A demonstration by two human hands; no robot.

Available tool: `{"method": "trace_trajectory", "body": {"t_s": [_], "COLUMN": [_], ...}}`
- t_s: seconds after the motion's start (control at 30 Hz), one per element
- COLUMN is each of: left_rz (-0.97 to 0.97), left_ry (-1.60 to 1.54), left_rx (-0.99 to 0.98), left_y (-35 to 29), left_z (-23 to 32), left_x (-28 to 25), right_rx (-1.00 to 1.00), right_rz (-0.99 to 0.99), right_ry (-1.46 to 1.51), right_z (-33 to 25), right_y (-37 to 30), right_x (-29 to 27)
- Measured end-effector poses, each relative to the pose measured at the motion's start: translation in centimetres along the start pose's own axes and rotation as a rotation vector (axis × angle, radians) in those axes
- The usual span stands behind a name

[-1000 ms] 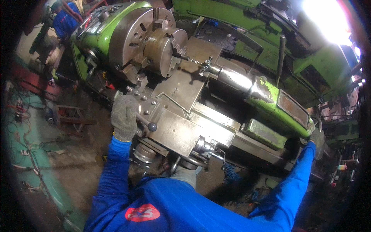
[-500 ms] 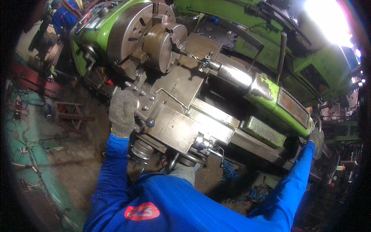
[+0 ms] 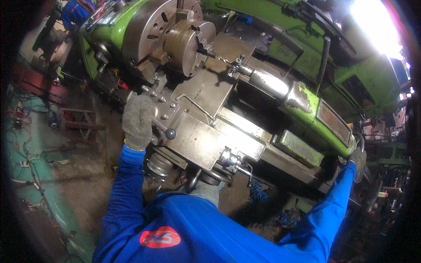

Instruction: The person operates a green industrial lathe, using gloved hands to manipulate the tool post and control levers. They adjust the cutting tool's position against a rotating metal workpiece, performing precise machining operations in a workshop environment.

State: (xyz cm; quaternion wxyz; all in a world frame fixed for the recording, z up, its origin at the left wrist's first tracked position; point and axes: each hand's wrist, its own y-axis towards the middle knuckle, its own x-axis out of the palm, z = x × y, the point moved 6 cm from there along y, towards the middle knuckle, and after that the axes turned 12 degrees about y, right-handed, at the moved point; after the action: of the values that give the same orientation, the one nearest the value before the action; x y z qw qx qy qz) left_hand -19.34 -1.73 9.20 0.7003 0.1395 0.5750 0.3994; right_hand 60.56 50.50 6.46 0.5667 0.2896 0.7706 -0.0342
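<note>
Where the left hand was: we saw the gray-gloved left hand (image 3: pixel 138 122) just beside the lever with the dark ball (image 3: pixel 170 133). Its fingers looked bent, but we could not tell if they were grasping anything.
Metal slab: we saw its flat top (image 3: pixel 201 142) just past the ball, with nothing big sitting on it.
Right hand: we found the right hand (image 3: pixel 358 160) by the back end of the green tailstock (image 3: pixel 326 132), near a curved metal handle (image 3: pixel 362 142). We could not tell if it was clenched or let go.
Drill bit: we saw the twisty bit (image 3: pixel 223 59) held at the tailstock's front, so that part looked done.
Still left: we could not see if the bit's tip had gone in, and no finished hole showed, so we thought the cutting was not over.
Round metal block: we saw the block (image 3: pixel 180 50) between the bit and the big disk (image 3: pixel 140 33). It was fat and brownish, with a smooth side and a shinier rim.
Big disk: we saw that it was gray and wide, with dark slots and holes.
</note>
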Motion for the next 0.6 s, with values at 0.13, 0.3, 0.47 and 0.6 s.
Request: {"method": "trace_trajectory", "body": {"t_s": [0.13,0.3,0.47,0.6], "left_rz": [-0.021,-0.019,-0.036,-0.012], "left_ry": [-0.085,-0.091,-0.033,-0.077], "left_rx": [-0.055,-0.086,-0.076,-0.069], "left_y": [-0.1,0.0,-0.8,-0.8], "left_z": [-0.3,-0.5,-1.6,-1.4], "left_x": [0.4,0.1,0.6,0.3], "right_rx": [-0.068,0.046,-0.009,0.012], "right_rz": [0.059,-0.023,0.020,0.003], "right_ry": [0.056,-0.003,0.029,-0.009], "right_z": [-0.6,-2.8,-1.8,-1.9], "right_y": [-1.1,-3.3,-2.7,-2.5], "right_x": [-1.3,-3.3,-2.8,-2.2]}}
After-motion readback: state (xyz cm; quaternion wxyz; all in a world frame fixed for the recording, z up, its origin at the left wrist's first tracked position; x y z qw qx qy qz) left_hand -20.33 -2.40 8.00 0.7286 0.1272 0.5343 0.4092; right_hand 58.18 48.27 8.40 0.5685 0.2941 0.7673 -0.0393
